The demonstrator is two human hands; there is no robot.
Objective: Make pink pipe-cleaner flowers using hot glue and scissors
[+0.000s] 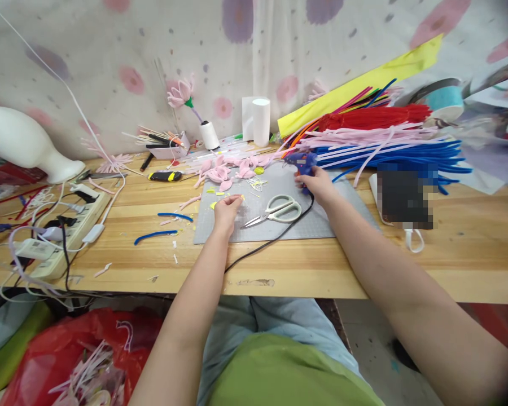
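My right hand point(315, 183) is wrapped round a blue glue gun point(302, 163) over the back right of the grey cutting mat point(186, 239), its black cord point(275, 241) running forward across the mat. At the mat's left part, my left hand point(227, 213) is closed in a pinch; something small and pale yellow shows at the fingertips, too small to name. Scissors point(284, 210) with pale handles lie partly open between the hands. Behind my left hand are pink fuzzy petals point(219, 173) and small yellow scraps point(259, 170).
Bundles of blue point(432, 158), pink and red point(376, 117) pipe cleaners lie at the back right. A power strip point(74, 234) with cables is on the left, near a cutter point(165, 176). A red bag point(38, 361) sits below the table.
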